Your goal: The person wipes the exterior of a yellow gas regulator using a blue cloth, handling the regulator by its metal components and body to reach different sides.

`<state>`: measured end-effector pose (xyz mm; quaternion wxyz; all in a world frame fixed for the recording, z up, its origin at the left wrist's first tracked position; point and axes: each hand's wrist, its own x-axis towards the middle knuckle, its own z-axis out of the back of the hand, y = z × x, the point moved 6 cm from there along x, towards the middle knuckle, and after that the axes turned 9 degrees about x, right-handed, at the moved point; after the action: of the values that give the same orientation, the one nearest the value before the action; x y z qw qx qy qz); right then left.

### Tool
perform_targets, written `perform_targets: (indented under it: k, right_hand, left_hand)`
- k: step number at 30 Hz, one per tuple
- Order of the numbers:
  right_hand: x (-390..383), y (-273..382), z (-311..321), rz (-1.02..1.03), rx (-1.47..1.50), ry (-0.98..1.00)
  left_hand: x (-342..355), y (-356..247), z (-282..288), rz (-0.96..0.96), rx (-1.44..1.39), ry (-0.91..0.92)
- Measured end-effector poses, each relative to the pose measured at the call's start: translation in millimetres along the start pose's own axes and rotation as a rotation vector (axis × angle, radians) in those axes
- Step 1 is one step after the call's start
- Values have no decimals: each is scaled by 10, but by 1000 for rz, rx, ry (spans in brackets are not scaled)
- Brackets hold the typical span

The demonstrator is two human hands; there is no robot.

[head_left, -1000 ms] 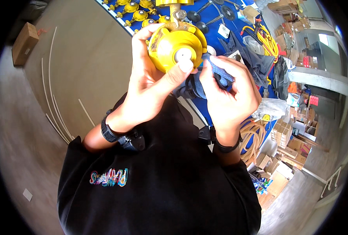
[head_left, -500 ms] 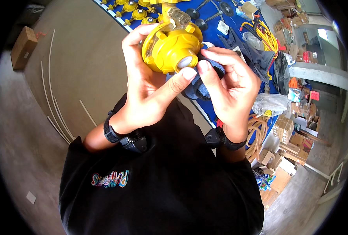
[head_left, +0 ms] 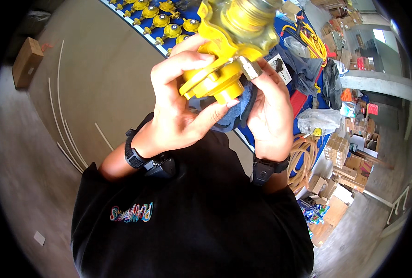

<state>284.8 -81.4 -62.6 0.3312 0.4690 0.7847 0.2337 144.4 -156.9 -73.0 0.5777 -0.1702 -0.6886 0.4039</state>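
Between both hands' fingers (head_left: 183, 69), yellow regulator (head_left: 220, 69).

Gas regulator (head_left: 224, 51) sits up close to camera, between both hands: left hand (head_left: 178, 111) on its left side w/ thumb under it, right hand (head_left: 268, 111) on its right. Cloth (head_left: 236, 109) lies between regulator and right palm. Behind, a row of regulators (head_left: 162, 18) on the table (head_left: 289, 99). Cardboard box (head_left: 26, 62) far left on floor; hose coil (head_left: 303, 157) right of right wrist.
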Motion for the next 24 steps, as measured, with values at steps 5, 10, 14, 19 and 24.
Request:
perform_targets:
  k: [5,10,14,19,24]
  right_hand:
    - [-21,90,-47,410,-258,129]
    - [-195,212,-257,1027,-770,372]
    - [-307,244,-408,1223,-1259,591]
    - [-388,319,-479,1302,-1475,1037]
    - [-157,354,-383,1209,-1139,760]
  left_hand:
    - [133,82,-40,121,-349,-65]
    - [226,84,11,396,-462,48]
    - [215,151,7,554,-584,102]
    - [177,202,1,892,-800,229]
    - [246,183,-16,650,-661,117]
